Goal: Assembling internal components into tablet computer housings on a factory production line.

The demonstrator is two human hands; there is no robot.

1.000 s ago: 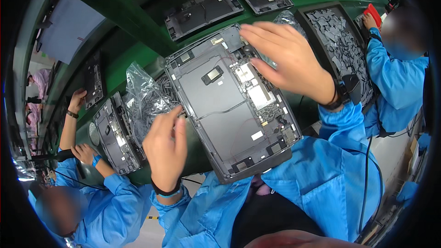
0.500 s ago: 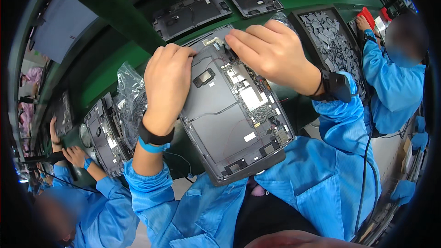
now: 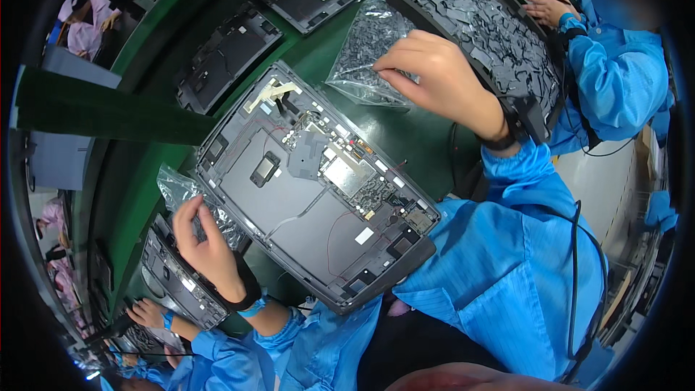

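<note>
The left hand (image 3: 206, 246), low in the view and closest to the body, has its fingers curled and pinched into a crinkled clear plastic bag (image 3: 190, 199) that lies on the green tabletop (image 3: 405, 130) just off the left edge of the big open device; what the fingertips grip inside the bag is too small to tell. A dark wrist strap and a blue cuff sit at that wrist. Between the two hands lies the grey open device chassis (image 3: 311, 188), flat and turned at a slant, its inside facing up with a small circuit board, thin red wires and a strip of pale tape near its far corner. Neither hand touches it. The right hand (image 3: 434, 76), farther out, has its fingers bent and drawn together at the top of a second clear plastic bag (image 3: 365, 54) filled with small grey pieces, the fingertips resting on the bag's upper edge. Just beside that hand, to the right, stands a dark tray (image 3: 499, 36) heaped with flat grey pads. Beyond the chassis, more opened dark chassis (image 3: 228, 58) lie in a row along the tabletop. At the far right a co-worker in a blue sleeve (image 3: 615, 72) has hands on another tray, and at lower left another person's hand (image 3: 148, 313) rests near a further unit (image 3: 174, 279).
</note>
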